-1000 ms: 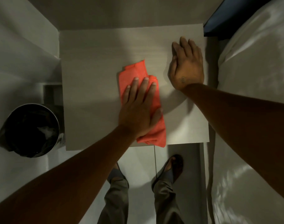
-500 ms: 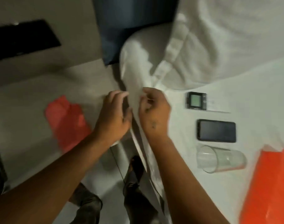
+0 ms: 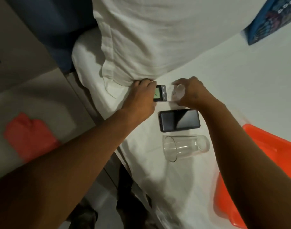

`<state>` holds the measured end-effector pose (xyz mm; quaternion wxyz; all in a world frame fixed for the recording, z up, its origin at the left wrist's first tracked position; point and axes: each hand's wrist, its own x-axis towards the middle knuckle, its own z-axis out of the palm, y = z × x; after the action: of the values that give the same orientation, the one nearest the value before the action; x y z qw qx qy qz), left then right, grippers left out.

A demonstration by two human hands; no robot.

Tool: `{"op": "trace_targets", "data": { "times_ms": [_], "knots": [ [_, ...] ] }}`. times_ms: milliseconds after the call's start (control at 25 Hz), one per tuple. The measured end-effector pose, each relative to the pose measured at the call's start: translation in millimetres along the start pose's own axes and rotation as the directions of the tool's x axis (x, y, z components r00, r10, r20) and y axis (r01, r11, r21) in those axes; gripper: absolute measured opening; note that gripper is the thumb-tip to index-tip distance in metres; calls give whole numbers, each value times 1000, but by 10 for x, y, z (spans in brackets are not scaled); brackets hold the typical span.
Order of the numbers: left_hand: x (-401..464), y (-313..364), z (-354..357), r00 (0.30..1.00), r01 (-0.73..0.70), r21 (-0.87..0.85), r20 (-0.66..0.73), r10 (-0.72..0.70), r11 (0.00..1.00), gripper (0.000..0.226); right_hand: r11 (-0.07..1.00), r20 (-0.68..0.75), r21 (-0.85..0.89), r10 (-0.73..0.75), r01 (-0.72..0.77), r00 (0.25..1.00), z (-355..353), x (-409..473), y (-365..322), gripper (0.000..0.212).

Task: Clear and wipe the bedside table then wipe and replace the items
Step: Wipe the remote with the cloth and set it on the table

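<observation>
A small remote control (image 3: 161, 93), with a black display end and a white body, lies on the white bed sheet (image 3: 240, 80). My left hand (image 3: 141, 96) grips its display end and my right hand (image 3: 192, 93) curls over its white end. Just below it lie a black phone (image 3: 179, 120) and a clear glass (image 3: 185, 147) on its side. An orange cloth (image 3: 29, 138) rests on the pale bedside table (image 3: 42, 100) at the left. A second orange cloth (image 3: 267, 146) lies on the bed under my right forearm.
A white pillow (image 3: 158, 38) fills the top middle, touching my left hand's fingers. A dark blue headboard (image 3: 58, 30) stands behind the table. A blue patterned item (image 3: 270, 19) sits at the top right. My feet (image 3: 85, 215) stand in the gap between table and bed.
The view swung from the table to the bed. My left hand left the orange cloth on the table. Both hands moved right onto the remote control.
</observation>
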<state>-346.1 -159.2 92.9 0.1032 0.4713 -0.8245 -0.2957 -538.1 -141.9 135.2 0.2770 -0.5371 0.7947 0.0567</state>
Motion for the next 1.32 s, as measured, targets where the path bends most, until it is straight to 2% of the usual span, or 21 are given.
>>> {"op": "trace_targets", "data": {
  "times_ms": [120,200,240,320,440,520,600,680,720,760,800,840,920,1000,1080,1120,1160,1240,1320],
  "knots": [
    [-119,-11,-100,1000,17,-85,-14,-18,996,66,998,-41,-30,-56,55,998,-21,-57,-9,63],
    [-282,-153,-301,998,37,-275,-38,-50,961,65,989,-73,-30,-144,142,987,-42,-202,-143,60],
    [-398,-286,-441,995,64,-424,-47,-92,903,65,979,-88,-17,-204,203,975,-24,-295,-283,60],
    [-630,-538,-703,981,126,-710,-13,-192,693,69,960,-112,18,-276,280,955,47,-503,-593,60],
    [-998,-956,-976,940,166,-929,49,-336,329,68,929,-125,152,-321,337,939,449,-730,-1310,64],
    [-1209,-1184,-1009,904,164,-985,126,-409,60,55,886,-149,310,-313,345,938,868,-823,-1816,60],
    [-1526,-1511,-970,835,157,-975,216,-506,-157,49,830,-101,453,-313,324,944,1435,-909,-2328,57],
    [-1876,-1862,-902,730,163,-929,340,-593,-332,47,816,70,509,-357,275,931,1947,-931,-2711,60],
    [-2069,-2068,-856,674,155,-907,387,-628,-392,48,833,196,489,-394,259,898,2158,-943,-2887,62],
    [-2229,-2251,-799,625,135,-895,410,-664,-425,49,853,303,453,-422,260,855,2308,-907,-2979,62],
    [-2374,-2419,-742,585,105,-898,403,-704,-427,48,862,352,431,-433,268,830,2427,-840,-3021,59],
    [-2543,-2612,-698,543,68,-906,385,-746,-418,45,859,338,439,-431,265,837,2554,-779,-3087,53],
    [-2849,-2945,-649,460,22,-935,325,-826,-355,31,862,163,394,-407,319,899,2827,-634,-3224,44],
    [-3094,-3172,-648,384,22,-943,314,-868,-332,18,886,85,160,-451,435,888,3189,-611,-3414,60],
    [-3241,-3381,-650,337,39,-941,328,-883,-335,19,812,99,-102,-566,574,818,3565,-701,-3606,77],
    [-3280,-3437,-651,324,46,-940,334,-885,-338,20,759,119,-147,-623,635,773,3701,-762,-3647,77],
    [-3308,-3491,-635,306,49,-939,339,-890,-341,21,735,152,-129,-648,665,746,3788,-778,-3654,73],
    [-3250,-3531,-617,269,46,-936,348,-898,-349,21,795,145,88,-606,600,782,3775,-709,-3533,61],
    [-3118,-3495,-592,277,-28,-922,364,-889,-386,18,773,33,310,-591,554,806,3639,-698,-3277,55]
  ]
}}
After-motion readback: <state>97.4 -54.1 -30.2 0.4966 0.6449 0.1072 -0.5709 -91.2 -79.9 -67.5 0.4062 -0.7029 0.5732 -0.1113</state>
